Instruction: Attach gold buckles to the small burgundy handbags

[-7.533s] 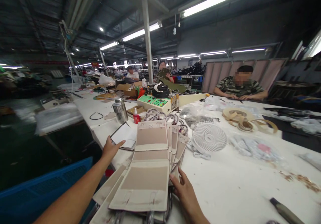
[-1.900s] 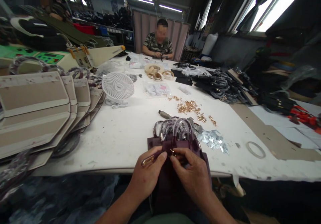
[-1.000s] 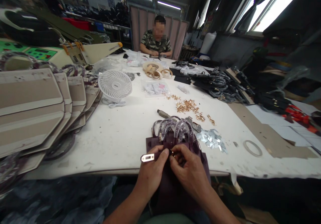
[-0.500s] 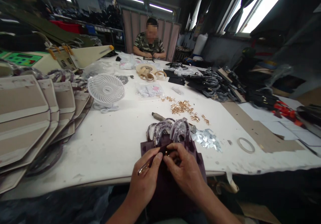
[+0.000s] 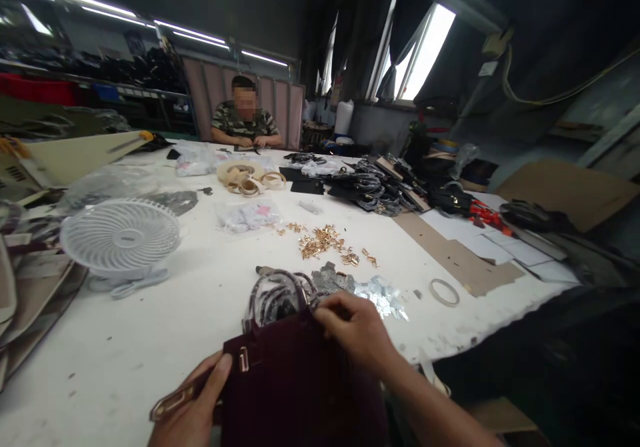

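Observation:
A dark purple handbag point(image 5: 295, 380) stands upright before me at the near edge of the table, its looped handles point(image 5: 256, 297) wrapped in clear plastic. My left hand point(image 5: 197, 403) is closed on the bag's left side, thumb on the front. A strap with a gold-coloured metal fitting point(image 5: 170, 403) sticks out to the left of that hand. Near the top left corner of the bag is a small gold fitting point(image 5: 244, 359). My right hand point(image 5: 355, 330) pinches at the top right of the bag, by the handle base; its fingertips are partly hidden.
Beyond the bag lie gold metal pieces point(image 5: 320, 240) and flat silver plates point(image 5: 383, 293). A white fan point(image 5: 123, 237) stands left, a tape roll point(image 5: 444, 292) lies right. Wrapped black goods point(image 5: 370, 183) are piled farther back. Across the table point(image 5: 200, 313) sits a person point(image 5: 245, 123).
My view has swung right. The bag now stands with its front towards me, and my hands have parted from a small gold piece at its top to the bag's left side and top right.

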Motion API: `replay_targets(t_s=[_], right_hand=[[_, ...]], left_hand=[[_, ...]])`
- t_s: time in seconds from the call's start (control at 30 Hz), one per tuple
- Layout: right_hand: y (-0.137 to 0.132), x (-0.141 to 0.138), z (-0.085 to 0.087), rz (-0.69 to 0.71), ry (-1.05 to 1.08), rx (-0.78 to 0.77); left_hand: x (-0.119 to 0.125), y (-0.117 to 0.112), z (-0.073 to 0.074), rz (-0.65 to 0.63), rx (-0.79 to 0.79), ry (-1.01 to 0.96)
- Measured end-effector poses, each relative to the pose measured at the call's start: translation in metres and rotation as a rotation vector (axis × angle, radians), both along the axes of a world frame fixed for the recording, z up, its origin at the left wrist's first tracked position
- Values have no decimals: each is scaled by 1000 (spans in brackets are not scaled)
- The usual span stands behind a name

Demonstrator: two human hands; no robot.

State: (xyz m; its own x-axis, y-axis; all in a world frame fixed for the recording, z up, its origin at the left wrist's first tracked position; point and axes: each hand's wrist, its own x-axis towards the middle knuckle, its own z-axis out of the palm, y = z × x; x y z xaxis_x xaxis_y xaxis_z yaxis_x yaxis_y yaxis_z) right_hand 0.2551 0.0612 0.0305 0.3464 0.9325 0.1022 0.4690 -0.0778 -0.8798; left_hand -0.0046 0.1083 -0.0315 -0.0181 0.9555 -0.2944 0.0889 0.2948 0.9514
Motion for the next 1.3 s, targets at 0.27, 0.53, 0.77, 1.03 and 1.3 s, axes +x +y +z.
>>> replay_targets(t_s=[0.27,0.53,0.77,1.03,1.3], right_hand=[[55,197,-56,-486,-444,-331],[69,235,-71,-466,-435,-403],[19,160,-28,-320,-155,-184],[-56,6,-22,-40,634,-60],[-67,-27,-38,106,622,-147]], left_hand=[[-20,33,-5,-414,-20,196],[-13,21,49,-204,682,687],[51,34,76,-860,1192,762],[87,61,81,-1220,1154,798],[93,46,103,-1194,983,808]])
